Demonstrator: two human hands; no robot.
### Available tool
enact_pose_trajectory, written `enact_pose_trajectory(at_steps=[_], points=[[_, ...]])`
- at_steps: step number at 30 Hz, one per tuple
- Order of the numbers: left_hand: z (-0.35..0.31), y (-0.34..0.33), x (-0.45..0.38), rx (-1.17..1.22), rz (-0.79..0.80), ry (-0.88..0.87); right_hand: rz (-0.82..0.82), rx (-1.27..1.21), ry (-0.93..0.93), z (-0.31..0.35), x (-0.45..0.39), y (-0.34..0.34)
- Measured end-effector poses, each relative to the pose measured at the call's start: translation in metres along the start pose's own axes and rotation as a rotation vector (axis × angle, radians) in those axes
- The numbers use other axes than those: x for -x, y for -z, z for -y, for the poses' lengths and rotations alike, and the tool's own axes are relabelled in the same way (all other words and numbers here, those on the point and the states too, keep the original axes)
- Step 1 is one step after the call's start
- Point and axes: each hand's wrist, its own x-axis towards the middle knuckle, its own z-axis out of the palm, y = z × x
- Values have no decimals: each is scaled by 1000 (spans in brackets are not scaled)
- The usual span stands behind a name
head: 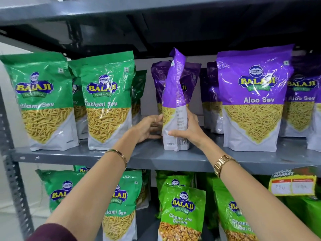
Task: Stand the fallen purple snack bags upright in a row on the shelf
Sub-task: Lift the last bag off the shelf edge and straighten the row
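Purple bag (251, 101) right of right hand (188, 129) fingers: "BALAJI WAFERS", "Aloo Sev". Green bag (107, 101) left of left hand (147, 127) fingers: "BALAJI WAFERS", "Ratlami Sev". Lower green bag (182, 214): "Chana Jor Garam". Yellow tag (293, 183): "SUPER MARKET".

Both hands (186, 131) grip purple bag (175, 94) upright, edge-on, on grey shelf (156, 159).

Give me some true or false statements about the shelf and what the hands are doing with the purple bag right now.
1. Both hands hold the purple bag near its base. True: left hand, right hand.
2. The held bag's front label faces the camera. False: it is turned edge-on, with its barcode showing.
3. Green Ratlami Sev bags stand left of it. True.
4. The held bag lies flat on the shelf. False: it is upright.
5. The Aloo Sev bag on the right has fallen. False: it stands.
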Motion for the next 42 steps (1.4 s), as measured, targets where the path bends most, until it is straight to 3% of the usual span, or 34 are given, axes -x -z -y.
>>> enact_pose_trajectory(at_steps=[3, 7, 10, 17, 21, 25, 31, 42], points=[[3, -3, 3, -30, -31, -32, -41, 36, -36, 1, 1, 3], [4, -5, 4, -16, -188, -123, -86, -223, -116, 2, 1, 5], [6, -6, 0, -3, -278, -173, -162, -278, -201, 1, 0, 5], [15, -14, -11, 24, -104, -40, -280, -200, -326, 0, -2, 13], [18, -11, -12, -35, -90, -40, -419, -113, -326, -7, -3, 15], [19, -11, -10, -103, -126, -54, -557, 128, -305, -19, -6, 17], [22, -14, -13, -159, -279, -98, -524, 303, -335, -31, -8, 19], [33, -10, -5, -325, -274, -142, -329, 117, -435, -33, -19, 18]])
